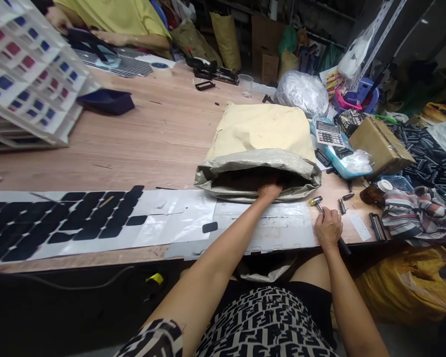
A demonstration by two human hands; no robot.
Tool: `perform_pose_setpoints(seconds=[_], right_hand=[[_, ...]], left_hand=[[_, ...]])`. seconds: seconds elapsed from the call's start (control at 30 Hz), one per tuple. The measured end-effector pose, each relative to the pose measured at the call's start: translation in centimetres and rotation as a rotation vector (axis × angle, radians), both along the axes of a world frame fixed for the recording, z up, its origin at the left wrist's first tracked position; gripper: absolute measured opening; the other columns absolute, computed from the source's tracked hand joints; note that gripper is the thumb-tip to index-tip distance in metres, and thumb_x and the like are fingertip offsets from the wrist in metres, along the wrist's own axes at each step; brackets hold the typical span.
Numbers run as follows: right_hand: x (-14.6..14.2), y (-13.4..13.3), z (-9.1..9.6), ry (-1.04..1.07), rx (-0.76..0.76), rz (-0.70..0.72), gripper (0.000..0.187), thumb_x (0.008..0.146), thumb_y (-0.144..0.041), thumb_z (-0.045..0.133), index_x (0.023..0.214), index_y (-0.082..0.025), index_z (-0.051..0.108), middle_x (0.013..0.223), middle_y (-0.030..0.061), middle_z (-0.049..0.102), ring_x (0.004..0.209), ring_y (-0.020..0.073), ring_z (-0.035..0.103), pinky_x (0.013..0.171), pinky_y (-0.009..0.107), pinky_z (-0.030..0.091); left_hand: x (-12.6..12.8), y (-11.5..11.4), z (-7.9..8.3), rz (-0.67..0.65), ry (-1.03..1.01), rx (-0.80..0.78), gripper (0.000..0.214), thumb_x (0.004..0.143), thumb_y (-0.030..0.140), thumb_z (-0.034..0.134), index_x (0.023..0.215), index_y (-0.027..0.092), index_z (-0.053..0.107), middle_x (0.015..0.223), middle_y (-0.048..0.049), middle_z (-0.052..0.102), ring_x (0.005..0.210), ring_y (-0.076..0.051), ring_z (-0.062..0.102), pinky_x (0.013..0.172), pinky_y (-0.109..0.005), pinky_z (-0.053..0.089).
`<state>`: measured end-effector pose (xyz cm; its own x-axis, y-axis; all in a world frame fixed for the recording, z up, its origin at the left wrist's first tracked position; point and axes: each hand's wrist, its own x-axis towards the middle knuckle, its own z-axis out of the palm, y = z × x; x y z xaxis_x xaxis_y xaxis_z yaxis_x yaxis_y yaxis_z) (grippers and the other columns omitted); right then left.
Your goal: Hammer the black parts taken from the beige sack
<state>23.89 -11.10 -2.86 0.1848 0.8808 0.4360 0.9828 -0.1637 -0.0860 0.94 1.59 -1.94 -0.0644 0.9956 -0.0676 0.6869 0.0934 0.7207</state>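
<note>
My left hand (pixel 270 189) reaches into the open mouth of a cream woven sack (pixel 262 126) lying flat on the table. Its fingers are hidden inside, so I cannot see what they touch. The sack's rim is rolled outward, and its inside is dark. To the right, my right hand (pixel 328 228) is closed around a small hammer (pixel 315 200) resting at the table's front edge. The hammer's yellowish head points away from me, and its black handle sticks out behind the hand. Left of the sack, black rounded pieces (pixel 83 233) lie in rows on a white sheet (pixel 178 218).
A calculator (pixel 329 133) sits on a blue basket (pixel 351 171) beside a cardboard box (pixel 381 144). A brown jar (pixel 375 193) and crumpled cloth (pixel 416 213) are at right. White plastic racks (pixel 29 74) stand at left. Across the table, a person in a yellow shirt (pixel 122 17) works.
</note>
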Motion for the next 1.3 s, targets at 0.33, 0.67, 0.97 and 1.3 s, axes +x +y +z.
perform_pose_setpoints(seconds=[0.33, 0.67, 0.97, 1.3], right_hand=[[0.1, 0.0, -0.2, 0.013, -0.029, 0.001, 0.029, 0.093, -0.023, 0.053, 0.118, -0.020, 0.068, 0.101, 0.0089, 0.060, 0.092, 0.0228, 0.049, 0.073, 0.033, 0.031], [0.7, -0.2, 0.0, 0.150, -0.013, 0.070, 0.034, 0.093, -0.024, 0.049, 0.118, -0.018, 0.071, 0.100, 0.0099, 0.064, 0.095, 0.0239, 0.055, 0.079, 0.034, 0.041], [-4.4, -5.9, 3.4, 0.659, -0.068, 0.469, 0.029, 0.097, -0.033, 0.051, 0.114, -0.021, 0.072, 0.104, 0.0093, 0.071, 0.097, 0.0224, 0.067, 0.085, 0.035, 0.054], [-6.0, -6.7, 3.1, 0.626, -0.101, 0.491, 0.027, 0.097, -0.030, 0.051, 0.112, -0.020, 0.071, 0.099, 0.0089, 0.071, 0.095, 0.0224, 0.067, 0.087, 0.037, 0.054]], left_hand=[[-4.1, -11.1, -1.4, -0.377, -0.119, 0.418, 0.015, 0.083, 0.028, 0.075, 0.095, 0.019, 0.071, 0.088, -0.0030, 0.068, 0.087, -0.020, 0.058, 0.079, -0.032, 0.047], [-3.8, -11.6, -3.0, -0.392, -0.075, 0.276, 0.015, 0.082, 0.031, 0.076, 0.095, 0.022, 0.075, 0.083, -0.0023, 0.063, 0.087, -0.021, 0.055, 0.080, -0.034, 0.044], [-3.8, -11.6, -3.2, -0.390, -0.080, 0.301, 0.016, 0.080, 0.030, 0.078, 0.094, 0.022, 0.074, 0.086, -0.0024, 0.065, 0.088, -0.021, 0.054, 0.079, -0.032, 0.043], [-3.6, -11.6, -2.8, -0.375, -0.083, 0.274, 0.015, 0.079, 0.028, 0.078, 0.093, 0.022, 0.074, 0.087, -0.0021, 0.065, 0.089, -0.020, 0.056, 0.081, -0.033, 0.044]])
